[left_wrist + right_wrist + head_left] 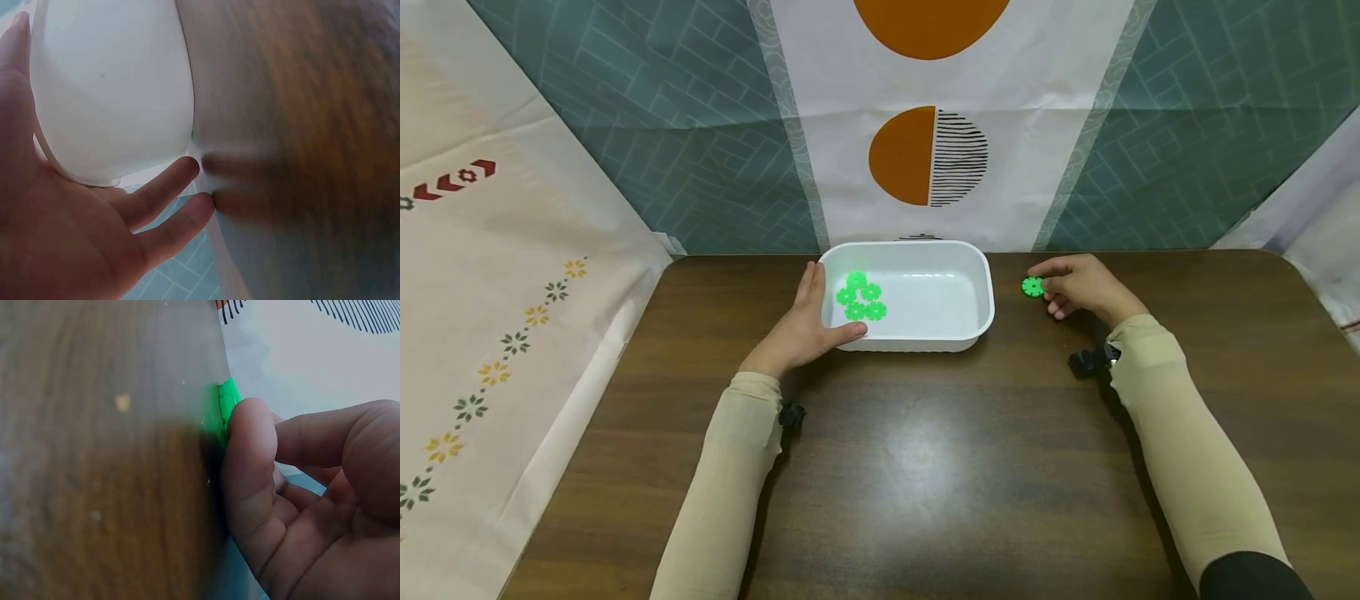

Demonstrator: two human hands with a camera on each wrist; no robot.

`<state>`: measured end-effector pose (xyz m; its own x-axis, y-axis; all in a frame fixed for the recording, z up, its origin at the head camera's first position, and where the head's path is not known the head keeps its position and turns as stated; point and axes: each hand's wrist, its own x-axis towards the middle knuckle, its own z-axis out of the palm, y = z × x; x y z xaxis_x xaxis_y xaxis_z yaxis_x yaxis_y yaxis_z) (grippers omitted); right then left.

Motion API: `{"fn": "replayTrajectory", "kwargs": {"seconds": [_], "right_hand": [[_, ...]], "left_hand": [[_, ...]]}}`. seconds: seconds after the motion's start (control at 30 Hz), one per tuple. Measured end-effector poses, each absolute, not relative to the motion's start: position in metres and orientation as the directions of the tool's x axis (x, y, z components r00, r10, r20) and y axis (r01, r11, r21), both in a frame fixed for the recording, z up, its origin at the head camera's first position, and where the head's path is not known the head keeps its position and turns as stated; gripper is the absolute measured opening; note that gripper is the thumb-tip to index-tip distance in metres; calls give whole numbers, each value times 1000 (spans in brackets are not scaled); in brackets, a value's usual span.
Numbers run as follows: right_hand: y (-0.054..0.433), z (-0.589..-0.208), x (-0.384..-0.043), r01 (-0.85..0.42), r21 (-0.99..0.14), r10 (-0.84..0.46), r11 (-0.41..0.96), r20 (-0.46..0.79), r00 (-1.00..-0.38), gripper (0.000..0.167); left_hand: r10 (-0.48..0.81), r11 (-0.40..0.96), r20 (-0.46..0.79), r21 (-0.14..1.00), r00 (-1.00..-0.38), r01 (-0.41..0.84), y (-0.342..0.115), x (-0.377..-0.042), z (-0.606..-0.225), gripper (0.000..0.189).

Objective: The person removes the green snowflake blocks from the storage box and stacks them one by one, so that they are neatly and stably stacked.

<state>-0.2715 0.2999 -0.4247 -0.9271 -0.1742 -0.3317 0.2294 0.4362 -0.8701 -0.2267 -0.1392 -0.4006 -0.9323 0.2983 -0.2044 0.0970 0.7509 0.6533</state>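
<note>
At the back of the table a white tray [925, 335] holds several green notched discs, one of them a green disc [876, 311], gathered in its left half. My left hand [808, 321] rests on the tray's left end, with the thumb over the front rim and the fingers spread along the left wall. In the left wrist view, two fingertips reach down beside the tray to the tabletop. Right of the tray, my right hand [1086, 287] pinches a single green notched disc [1032, 287] between thumb and fingers, close over the tabletop. The thumb partly hides this disc [229, 400] in the right wrist view.
The dark wooden table [917, 467] ends just behind the tray. A patterned cloth [842, 167] hangs behind that back edge. To the left is a white embroidered cloth [527, 275]. Each wrist carries a small black camera, such as the right wrist camera [1090, 362].
</note>
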Motion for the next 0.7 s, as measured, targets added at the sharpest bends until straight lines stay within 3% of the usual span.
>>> {"fn": "replayTrajectory", "kwargs": {"seconds": [0.7], "right_hand": [[299,-423,-273,214,-859,-179,464,-328,-928,36]], "left_hand": [[305,746,-194,657,-932,108,-141,-227,-403,128]]}}
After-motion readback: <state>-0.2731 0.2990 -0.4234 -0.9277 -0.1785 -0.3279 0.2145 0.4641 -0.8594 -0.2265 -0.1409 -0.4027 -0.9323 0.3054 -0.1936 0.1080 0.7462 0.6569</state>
